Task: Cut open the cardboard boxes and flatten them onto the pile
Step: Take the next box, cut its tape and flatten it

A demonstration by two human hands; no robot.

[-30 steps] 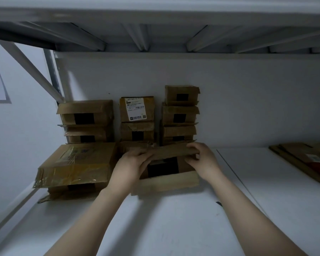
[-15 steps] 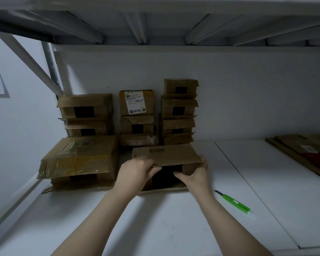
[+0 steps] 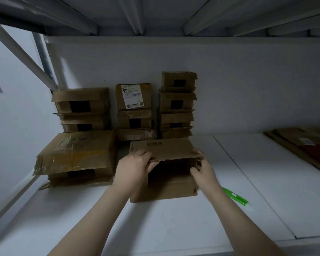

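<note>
Head view: a brown cardboard box lies on its side on the white shelf, its open mouth facing the camera and its dark inside showing. Its top flap, printed with a small barcode, juts forward over the opening.

The left hand is at the flap's left front corner. Its fingers are curled narrow and pinch the corrugated edge. The right hand is at the box's right front corner, where its fingers curl in around the short side flap. That hand is a little blurred, so how firmly it grips cannot be told.

A green cutter lies flat on the shelf just right of the right forearm, with neither hand touching it.

Behind the held box, three stacks of smaller boxes stand against the back wall: a left stack, a middle stack whose top box bears a white shipping label, and a taller right stack. Many of these show dark openings or black tape on their fronts.

To the left, a larger box wrapped in glossy tape sits tilted on another box.

At the far right edge lies the pile of flattened cardboard — well apart from the hands.
</note>
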